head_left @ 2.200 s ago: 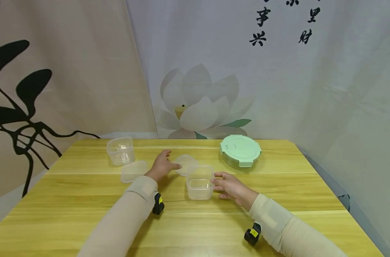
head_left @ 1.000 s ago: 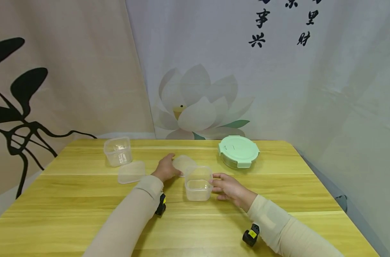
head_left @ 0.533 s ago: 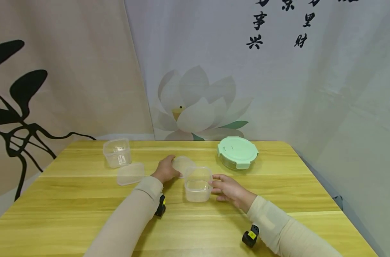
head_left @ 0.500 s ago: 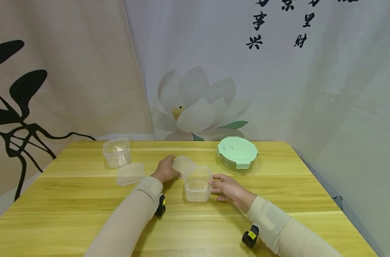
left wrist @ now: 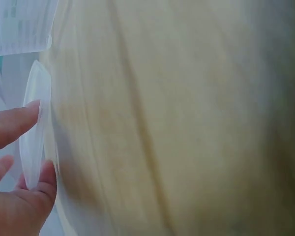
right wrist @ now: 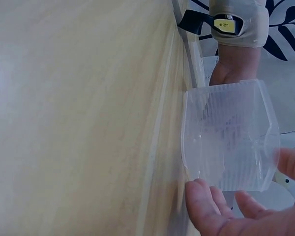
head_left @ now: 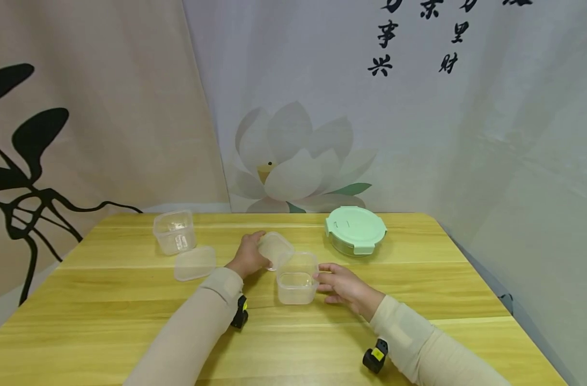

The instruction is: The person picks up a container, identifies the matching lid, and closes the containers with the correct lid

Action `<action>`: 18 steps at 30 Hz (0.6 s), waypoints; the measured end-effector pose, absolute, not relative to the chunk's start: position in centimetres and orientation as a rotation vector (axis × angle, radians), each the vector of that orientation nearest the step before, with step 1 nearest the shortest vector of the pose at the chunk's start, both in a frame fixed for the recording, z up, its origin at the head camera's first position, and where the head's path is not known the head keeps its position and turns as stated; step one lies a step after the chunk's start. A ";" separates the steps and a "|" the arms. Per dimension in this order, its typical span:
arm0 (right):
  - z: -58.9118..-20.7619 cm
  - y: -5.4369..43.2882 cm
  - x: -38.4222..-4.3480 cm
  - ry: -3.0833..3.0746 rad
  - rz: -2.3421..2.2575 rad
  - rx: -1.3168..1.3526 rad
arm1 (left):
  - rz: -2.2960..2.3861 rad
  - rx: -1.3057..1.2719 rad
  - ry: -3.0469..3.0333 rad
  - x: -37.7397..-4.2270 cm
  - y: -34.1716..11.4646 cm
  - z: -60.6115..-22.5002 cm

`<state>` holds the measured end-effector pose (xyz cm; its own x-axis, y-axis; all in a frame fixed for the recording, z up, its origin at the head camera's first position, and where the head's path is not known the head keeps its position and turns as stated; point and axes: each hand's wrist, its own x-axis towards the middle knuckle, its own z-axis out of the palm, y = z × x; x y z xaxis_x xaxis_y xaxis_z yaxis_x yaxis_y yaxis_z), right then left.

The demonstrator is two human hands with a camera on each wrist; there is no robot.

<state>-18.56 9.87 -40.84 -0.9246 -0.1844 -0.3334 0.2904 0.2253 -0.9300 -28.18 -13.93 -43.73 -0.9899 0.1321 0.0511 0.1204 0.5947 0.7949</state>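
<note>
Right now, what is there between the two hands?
In the head view, going from left to right: a clear lid, pinched by the left hand, then a clear box, which the right hand touches.

On table [head_left: 293, 348]: left tub [head_left: 175, 234], back left; left lid [head_left: 195, 264], before it, slightly right; middle tub [head_left: 295, 288], near centre, right hand [head_left: 345, 285] at its right side; lunch box [head_left: 355, 230], back right. Middle lid [head_left: 276, 247], in left hand [head_left: 248, 257], behind middle tub.
</note>
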 end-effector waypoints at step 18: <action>-40.8 9.7 -18.3 2.142 -1.762 0.083 | 1.605 0.141 2.572 -27.3 -14.3 -42.7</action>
<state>-18.27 9.75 -40.80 -0.9319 -0.1832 -0.3131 0.2720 0.2184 -0.9372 -27.34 -14.31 -42.73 -0.9901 0.1346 -0.0405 0.0228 0.4379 0.8988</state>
